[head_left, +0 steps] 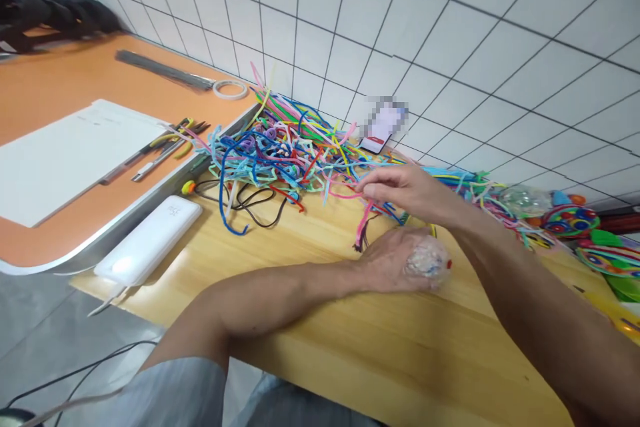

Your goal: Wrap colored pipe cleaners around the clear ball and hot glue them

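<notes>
My left hand (387, 260) rests low over the wooden table, closed around a clear, rounded plastic thing (427, 261) with whitish contents and a red spot at its right end. Most of that hand's fingers are hidden. Above it, my right hand (403, 190) reaches over the front of the pile, thumb and fingertips pinched on a pink pipe cleaner (343, 195). A tangled heap of coloured pipe cleaners (280, 147) lies beyond and left of both hands. A short pink piece with dark strands (361, 230) hangs or lies between the hands; I cannot tell which.
A white power bank (150, 240) with a cable lies at the left. Behind the heap a phone (384, 125) leans on the tiled wall. The orange table (65, 77) bears a white board (75, 153), pliers (173, 137) and a tape roll (230, 89). Colourful finished-looking pieces (570, 220) lie right.
</notes>
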The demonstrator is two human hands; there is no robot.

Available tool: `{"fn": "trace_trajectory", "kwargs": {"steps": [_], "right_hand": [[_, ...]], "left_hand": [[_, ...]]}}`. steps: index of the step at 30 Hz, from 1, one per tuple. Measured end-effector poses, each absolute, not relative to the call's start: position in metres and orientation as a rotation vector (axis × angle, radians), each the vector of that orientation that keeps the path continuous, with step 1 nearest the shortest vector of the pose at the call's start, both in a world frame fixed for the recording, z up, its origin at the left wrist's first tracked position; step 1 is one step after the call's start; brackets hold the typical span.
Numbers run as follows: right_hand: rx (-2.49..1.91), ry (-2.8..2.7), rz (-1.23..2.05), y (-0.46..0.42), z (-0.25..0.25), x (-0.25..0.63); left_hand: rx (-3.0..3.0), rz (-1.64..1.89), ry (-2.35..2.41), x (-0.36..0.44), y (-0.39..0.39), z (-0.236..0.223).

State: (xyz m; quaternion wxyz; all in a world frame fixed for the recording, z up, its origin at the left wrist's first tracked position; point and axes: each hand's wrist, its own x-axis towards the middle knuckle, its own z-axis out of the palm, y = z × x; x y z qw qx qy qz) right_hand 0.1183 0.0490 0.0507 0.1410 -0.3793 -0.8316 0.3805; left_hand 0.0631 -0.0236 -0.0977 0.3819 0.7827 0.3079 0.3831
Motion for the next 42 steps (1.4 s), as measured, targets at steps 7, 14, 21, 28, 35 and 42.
{"fn": "trace_trajectory", "kwargs": {"steps": [7,14,21,28,35,42], "right_hand": [[-1.331,-1.746,1.006,0.007,0.062,0.221],[-1.257,-1.107,0.934,-0.028,0.000,0.303],[-1.200,-0.875,1.024,-0.039,-0.058,0.326],[-1.262,-0.853,1.152,-0.048,-0.071,0.334],[-1.631,-1.168,1.546,-0.092,-0.066,0.344],[-1.720,-1.621,1.193,-0.114,-0.057,0.346]], "left_hand": [[2.031,1.041,0.766,0.059,-0.029,-0.105],[1.996,1.059,0.796,0.061,-0.028,-0.109],[2.220,1.138,0.729,0.050,-0.028,-0.114],[2.323,1.264,0.682,0.051,-0.032,-0.112],[2.262,1.217,0.702,0.049,-0.031,-0.116],[2.236,1.215,0.693,0.049,-0.028,-0.118]]}}
